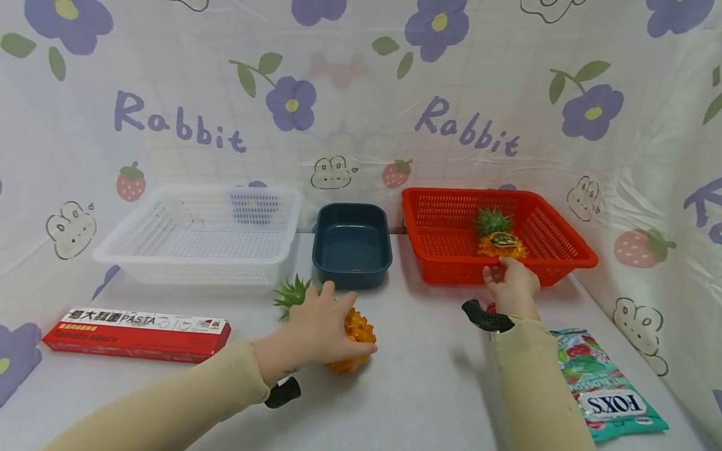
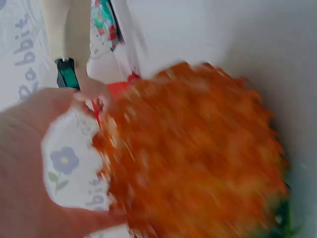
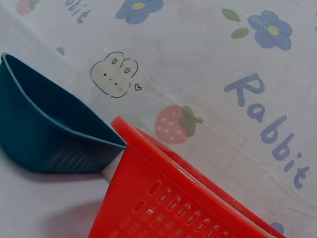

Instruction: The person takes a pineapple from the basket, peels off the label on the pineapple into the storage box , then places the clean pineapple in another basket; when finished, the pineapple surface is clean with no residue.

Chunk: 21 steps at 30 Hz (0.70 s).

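Observation:
With fingers spread over its top and side, my left hand grips an orange, bumpy pineapple with green leaves; it lies on the table in front of the dark blue bin. Its orange body fills much of the left wrist view, blurred. Over at the right, my right hand holds the front rim of the red basket. Inside that basket sits another pineapple, bearing a dark label. The right wrist view shows the red basket but none of the right hand.
A white basket stands back left, and the dark blue bin is between the baskets. The red pasta box lies at left. A green Fox's bag lies beside the right sleeve. Patterned cloth hangs behind.

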Available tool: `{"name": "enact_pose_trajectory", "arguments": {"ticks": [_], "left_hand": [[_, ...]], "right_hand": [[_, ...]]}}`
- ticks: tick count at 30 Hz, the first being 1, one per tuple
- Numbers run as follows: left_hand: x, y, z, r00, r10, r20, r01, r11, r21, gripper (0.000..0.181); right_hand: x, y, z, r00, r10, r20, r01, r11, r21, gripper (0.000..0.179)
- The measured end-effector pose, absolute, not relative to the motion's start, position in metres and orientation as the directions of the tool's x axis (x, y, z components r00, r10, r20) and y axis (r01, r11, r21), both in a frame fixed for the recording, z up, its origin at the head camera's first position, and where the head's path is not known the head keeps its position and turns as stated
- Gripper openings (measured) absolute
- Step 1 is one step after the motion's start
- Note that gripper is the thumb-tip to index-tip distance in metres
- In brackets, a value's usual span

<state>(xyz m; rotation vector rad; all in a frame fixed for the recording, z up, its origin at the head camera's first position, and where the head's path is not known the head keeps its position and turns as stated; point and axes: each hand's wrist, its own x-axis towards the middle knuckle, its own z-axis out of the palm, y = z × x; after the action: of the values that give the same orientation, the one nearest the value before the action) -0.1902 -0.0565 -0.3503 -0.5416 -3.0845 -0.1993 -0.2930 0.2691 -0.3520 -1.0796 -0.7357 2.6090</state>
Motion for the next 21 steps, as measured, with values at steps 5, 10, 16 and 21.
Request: {"name": "enact_pose_trajectory", "arguments": {"ticks": [5,10,16,21], "left_hand": [[-0.188,-0.044,-0.358,-0.963,0.265,-0.057,0.258,0.960,0.106,0.090],[-0.187,-0.048,-0.364,-0.939,0.343,-0.023,0.336,0.931,0.141,0.079],[-0.185,-0.058,-0.360,-0.912,0.411,-0.012,0.400,0.894,0.202,0.070],[-0.181,-0.065,-0.352,-0.890,0.455,-0.007,0.443,0.870,0.216,0.066]], "right_hand": [[-0.295,0.270,-0.353,-0.699,0.390,-0.600,-0.013,-0.845,-0.534,0.056],[-0.297,0.269,-0.354,-0.693,0.399,-0.600,-0.008,-0.837,-0.547,0.057],[-0.296,0.269,-0.353,-0.702,0.398,-0.591,-0.010,-0.835,-0.550,0.063],[-0.294,0.270,-0.354,-0.708,0.389,-0.590,-0.017,-0.844,-0.536,0.060]]}}
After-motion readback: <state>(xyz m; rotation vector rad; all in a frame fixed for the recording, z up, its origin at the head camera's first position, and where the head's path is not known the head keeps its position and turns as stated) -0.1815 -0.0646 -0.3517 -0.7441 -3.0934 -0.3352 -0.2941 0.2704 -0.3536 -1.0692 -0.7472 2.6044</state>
